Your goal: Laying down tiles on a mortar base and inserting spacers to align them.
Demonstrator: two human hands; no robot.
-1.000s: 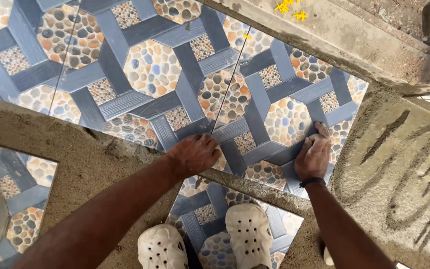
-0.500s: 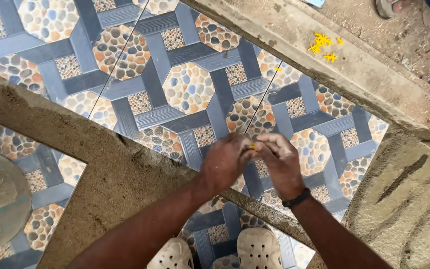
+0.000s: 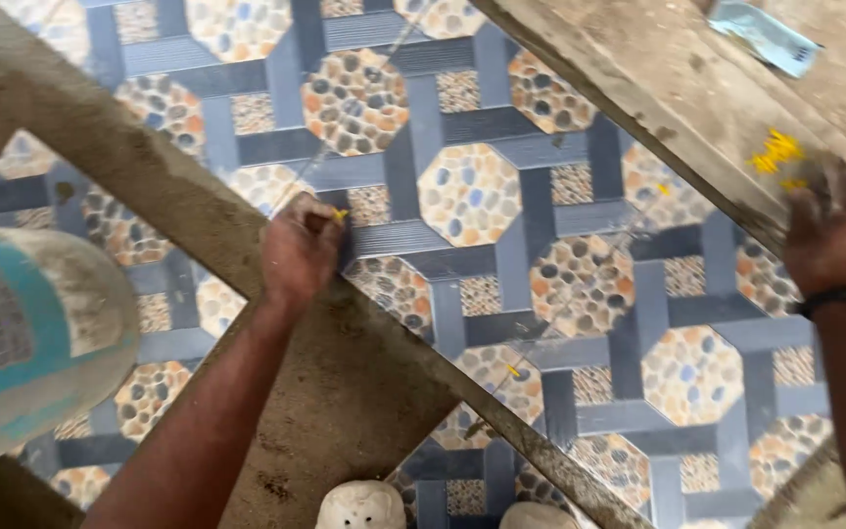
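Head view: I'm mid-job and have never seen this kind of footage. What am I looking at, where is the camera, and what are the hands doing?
This is no machine: a person works with bare hands, and the camera sits on their head, looking straight down. You see patterned tiles in blue bands with pebble octagons, and grey mortar spread where no tile lies yet. The left hand pinches a small yellow spacer at a tile joint, at the mortar's edge. The right hand, with a black wristband, reaches to the concrete ledge, beside more yellow spacers. It is blurred, so whether it holds anything cannot be told. A bucket stands at the left, and the person's white shoes show at the bottom.
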